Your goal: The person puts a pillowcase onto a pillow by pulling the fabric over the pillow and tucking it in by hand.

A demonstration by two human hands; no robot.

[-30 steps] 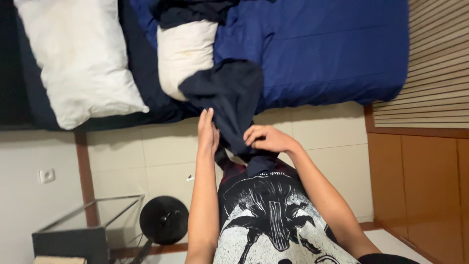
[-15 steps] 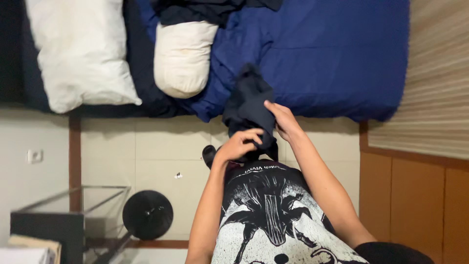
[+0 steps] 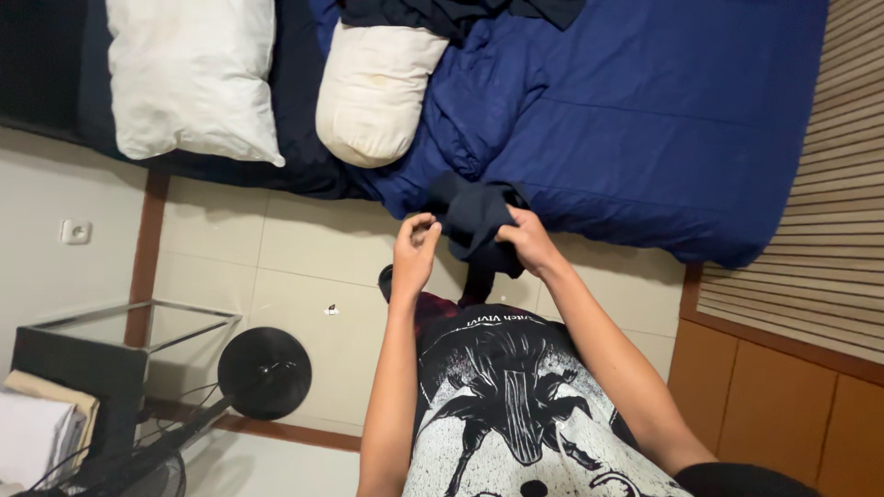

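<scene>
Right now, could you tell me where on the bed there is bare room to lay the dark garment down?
The widest free patch is the blue cover, right of the cream bolster and below the dark clothes heap. The head end is crowded: the white pillow and bolster fill it. Both hands, left and right, hold the dark garment at the bed's edge.

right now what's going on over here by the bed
A person stands at the edge of a bed with a blue cover, holding a bunched dark navy cloth. The right hand grips the cloth, while the left hand pinches its near edge. Two pale pillows lie at the bed's head, and a black fan base sits on the tiled floor.
</scene>
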